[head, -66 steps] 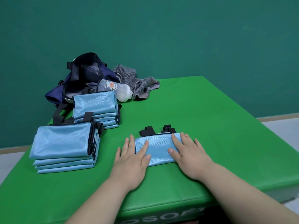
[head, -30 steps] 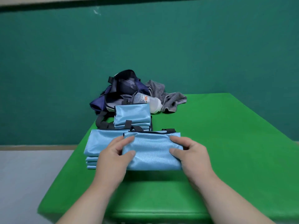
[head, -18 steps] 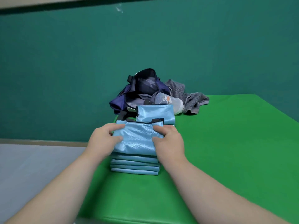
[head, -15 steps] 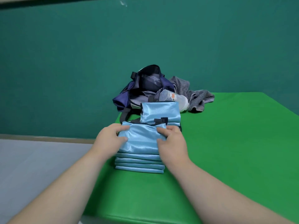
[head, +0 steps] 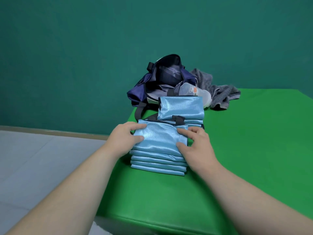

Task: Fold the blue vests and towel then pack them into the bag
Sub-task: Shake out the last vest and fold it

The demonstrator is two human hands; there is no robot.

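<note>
on the near stack (head: 157, 164), left hand (head: 126, 138) and right hand (head: 194, 143) rest loosely at opposite edges of the top folded vest (head: 159, 138), pressing, not clamped, likely to square it. bag (head: 162, 77) lies open behind; towel (head: 220, 94) unfolded.

Vest stack (head: 157, 160) on mat (head: 237, 150), second stack (head: 181, 109) just behind, bag (head: 152, 85) behind that (bottle (head: 194, 94) at its mouth), towel (head: 218, 94) right.

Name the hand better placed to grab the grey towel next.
Right. The towel lies far right, beside the bottle; the right hand is at the stack's right edge, the left hand at its left.
</note>
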